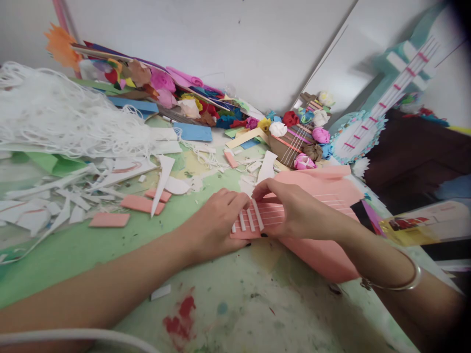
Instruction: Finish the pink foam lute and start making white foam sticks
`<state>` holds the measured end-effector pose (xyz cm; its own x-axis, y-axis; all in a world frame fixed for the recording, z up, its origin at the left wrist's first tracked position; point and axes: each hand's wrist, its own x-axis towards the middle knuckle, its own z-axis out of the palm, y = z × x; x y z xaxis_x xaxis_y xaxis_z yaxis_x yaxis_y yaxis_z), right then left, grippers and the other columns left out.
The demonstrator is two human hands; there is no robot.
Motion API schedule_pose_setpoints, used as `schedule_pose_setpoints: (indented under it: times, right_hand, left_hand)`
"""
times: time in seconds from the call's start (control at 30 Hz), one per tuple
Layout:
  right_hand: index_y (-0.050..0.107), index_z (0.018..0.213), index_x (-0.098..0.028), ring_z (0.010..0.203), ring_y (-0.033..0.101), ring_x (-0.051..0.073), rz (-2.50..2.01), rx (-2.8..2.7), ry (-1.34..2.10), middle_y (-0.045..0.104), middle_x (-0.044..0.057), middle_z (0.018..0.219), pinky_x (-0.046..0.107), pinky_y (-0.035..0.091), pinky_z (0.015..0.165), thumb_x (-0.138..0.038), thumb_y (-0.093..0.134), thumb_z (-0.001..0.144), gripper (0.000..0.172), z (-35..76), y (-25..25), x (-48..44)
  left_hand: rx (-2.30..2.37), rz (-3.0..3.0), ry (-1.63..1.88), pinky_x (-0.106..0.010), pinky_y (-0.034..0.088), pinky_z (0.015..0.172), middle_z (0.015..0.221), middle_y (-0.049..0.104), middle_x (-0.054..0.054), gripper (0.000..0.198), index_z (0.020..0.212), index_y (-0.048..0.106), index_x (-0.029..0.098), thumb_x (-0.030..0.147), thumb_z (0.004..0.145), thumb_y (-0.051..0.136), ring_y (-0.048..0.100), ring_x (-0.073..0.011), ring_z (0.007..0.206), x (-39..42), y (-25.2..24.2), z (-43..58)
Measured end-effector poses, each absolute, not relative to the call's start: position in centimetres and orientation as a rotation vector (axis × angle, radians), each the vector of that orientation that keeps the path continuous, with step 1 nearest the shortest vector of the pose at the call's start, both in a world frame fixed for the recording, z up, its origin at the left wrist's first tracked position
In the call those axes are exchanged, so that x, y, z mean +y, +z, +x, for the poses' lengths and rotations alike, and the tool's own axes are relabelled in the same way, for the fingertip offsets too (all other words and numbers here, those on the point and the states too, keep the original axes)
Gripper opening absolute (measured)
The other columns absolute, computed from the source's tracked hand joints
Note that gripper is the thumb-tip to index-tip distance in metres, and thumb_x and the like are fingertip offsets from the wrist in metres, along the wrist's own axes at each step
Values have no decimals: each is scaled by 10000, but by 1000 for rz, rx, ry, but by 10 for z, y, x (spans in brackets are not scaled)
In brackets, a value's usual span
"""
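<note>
On the table in front of me lies a pink foam instrument shape [320,257], its neck pointing left, with thin white strings running along it. Several narrow white strips cross the neck. My left hand [219,220] grips the neck's left end, fingers on top and thumb at the near edge. With fingertips at the far edge and thumb at the near edge, my right hand [294,208] pinches around the rightmost white strip [257,215]. Part of the pink body is hidden under my right hand and forearm.
White string [69,113] is heaped at the left, above white foam scraps [33,213] and pink pieces [109,220]. Coloured paper flowers surround a brown instrument model [283,147] at the back. A teal instrument model [386,98] leans at the right. A white cable [81,334] crosses bottom left.
</note>
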<state>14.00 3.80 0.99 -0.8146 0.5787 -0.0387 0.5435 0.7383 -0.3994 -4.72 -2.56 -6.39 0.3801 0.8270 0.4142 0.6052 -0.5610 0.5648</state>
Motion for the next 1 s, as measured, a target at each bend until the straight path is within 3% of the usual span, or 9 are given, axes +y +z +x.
schedule_pose_setpoints:
  times: [0.4, 0.7, 1.0]
  right_hand:
    - [534, 1048, -212, 853, 598, 231, -950, -2843, 592, 635, 56, 982, 372, 488, 765, -214, 739, 596, 496, 138, 10, 35]
    - [510, 1065, -212, 866, 594, 235, -961, -2878, 531, 626, 61, 998, 369, 488, 754, -252, 742, 612, 511, 139, 7, 35]
    - [511, 1033, -204, 840, 592, 218, -967, -2879, 541, 628, 55, 976, 348, 486, 739, -266, 729, 631, 462, 137, 8, 34]
  left_hand:
    - [1283, 2331, 953, -382, 421, 777, 929, 573, -76, 302, 940, 517, 176, 407, 765, 603, 511, -240, 877, -26, -62, -47]
    - [1224, 2399, 991, -412, 419, 851, 1071, 587, -102, 430, 1126, 527, 181, 388, 766, 637, 511, -263, 970, -24, -69, -48]
    - [1208, 2451, 1002, -449, 422, 885, 1130, 568, -105, 422, 1169, 559, 251, 367, 770, 635, 507, -285, 1037, -24, -72, -50]
